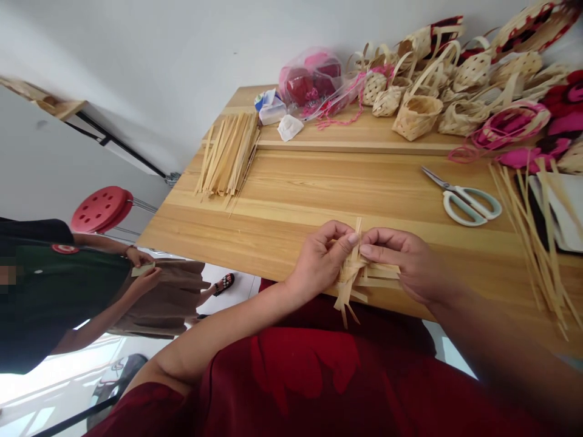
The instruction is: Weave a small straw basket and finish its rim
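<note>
Over the table's front edge I hold a small piece of weaving [350, 276], made of flat pale strips crossing each other, with loose ends sticking out below and to the right. My left hand [322, 258] pinches its upper left side between thumb and fingers. On the upper right, my right hand [403, 258] is closed on the strips, thumb against forefinger. The fingers hide part of the weave. Scissors [462, 197] with white and grey handles lie beyond my right hand. Loose strips [540, 243] are spread at the right.
A bundle of strips [230, 155] lies at the table's left. Behind stand a tissue pack [271, 108], a plastic bag [310, 85] with pink things and several small woven baskets [416, 115]. Another person [68, 291] stands at the left near a red stool [101, 209].
</note>
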`<control>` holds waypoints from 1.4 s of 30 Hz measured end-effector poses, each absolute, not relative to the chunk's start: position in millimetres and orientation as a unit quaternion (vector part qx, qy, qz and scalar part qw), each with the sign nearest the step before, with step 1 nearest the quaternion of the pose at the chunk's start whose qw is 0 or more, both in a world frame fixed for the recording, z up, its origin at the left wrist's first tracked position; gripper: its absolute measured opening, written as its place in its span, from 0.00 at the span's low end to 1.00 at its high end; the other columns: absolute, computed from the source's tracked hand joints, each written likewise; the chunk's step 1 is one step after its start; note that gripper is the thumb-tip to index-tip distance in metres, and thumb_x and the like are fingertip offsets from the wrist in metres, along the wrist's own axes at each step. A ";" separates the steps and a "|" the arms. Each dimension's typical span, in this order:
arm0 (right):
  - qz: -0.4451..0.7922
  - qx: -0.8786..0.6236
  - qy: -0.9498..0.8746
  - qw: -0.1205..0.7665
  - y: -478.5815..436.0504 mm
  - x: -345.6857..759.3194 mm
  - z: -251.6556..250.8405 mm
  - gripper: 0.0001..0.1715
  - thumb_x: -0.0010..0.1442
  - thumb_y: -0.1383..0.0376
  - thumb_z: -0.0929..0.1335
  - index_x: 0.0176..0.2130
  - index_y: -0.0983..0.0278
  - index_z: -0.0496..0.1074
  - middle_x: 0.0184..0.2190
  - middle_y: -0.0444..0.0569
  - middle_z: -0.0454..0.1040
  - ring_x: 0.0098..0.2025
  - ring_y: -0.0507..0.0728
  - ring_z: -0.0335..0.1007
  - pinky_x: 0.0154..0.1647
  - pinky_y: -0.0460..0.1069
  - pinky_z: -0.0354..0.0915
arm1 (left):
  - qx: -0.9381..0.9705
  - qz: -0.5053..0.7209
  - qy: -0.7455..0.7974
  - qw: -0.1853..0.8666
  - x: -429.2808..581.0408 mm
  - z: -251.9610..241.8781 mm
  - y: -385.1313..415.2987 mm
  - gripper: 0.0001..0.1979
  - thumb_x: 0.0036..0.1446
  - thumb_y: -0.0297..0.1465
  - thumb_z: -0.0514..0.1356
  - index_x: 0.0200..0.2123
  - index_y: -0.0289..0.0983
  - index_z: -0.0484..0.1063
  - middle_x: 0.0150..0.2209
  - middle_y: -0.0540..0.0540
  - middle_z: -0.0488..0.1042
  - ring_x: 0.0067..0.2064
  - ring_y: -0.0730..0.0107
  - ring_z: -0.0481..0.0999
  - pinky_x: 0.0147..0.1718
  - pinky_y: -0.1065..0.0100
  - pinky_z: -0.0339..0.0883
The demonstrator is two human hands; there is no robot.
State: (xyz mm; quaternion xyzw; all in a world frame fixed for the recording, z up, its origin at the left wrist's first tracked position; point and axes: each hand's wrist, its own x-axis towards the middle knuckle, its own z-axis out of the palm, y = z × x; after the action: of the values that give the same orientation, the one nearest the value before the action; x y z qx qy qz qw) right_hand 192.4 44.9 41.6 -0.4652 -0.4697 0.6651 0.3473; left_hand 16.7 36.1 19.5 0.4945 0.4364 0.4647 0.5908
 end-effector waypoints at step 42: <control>0.713 -0.399 -0.504 0.279 63.0 208.9 31.5 0.16 0.53 0.54 0.80 0.31 0.61 0.77 0.29 0.44 0.75 0.32 0.54 0.69 0.36 0.50 0.66 | 0.410 0.387 0.388 0.729 -3.9 23.3 32.4 0.17 0.52 0.42 0.76 0.36 0.37 0.77 0.40 0.47 0.79 0.39 0.70 0.75 0.43 0.67 0.66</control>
State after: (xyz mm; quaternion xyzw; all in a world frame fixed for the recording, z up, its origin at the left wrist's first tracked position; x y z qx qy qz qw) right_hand 208.9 63.0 31.5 -0.3990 -0.5040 0.7134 0.2790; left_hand -3.9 32.4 23.3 0.4104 0.3879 0.3868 0.7291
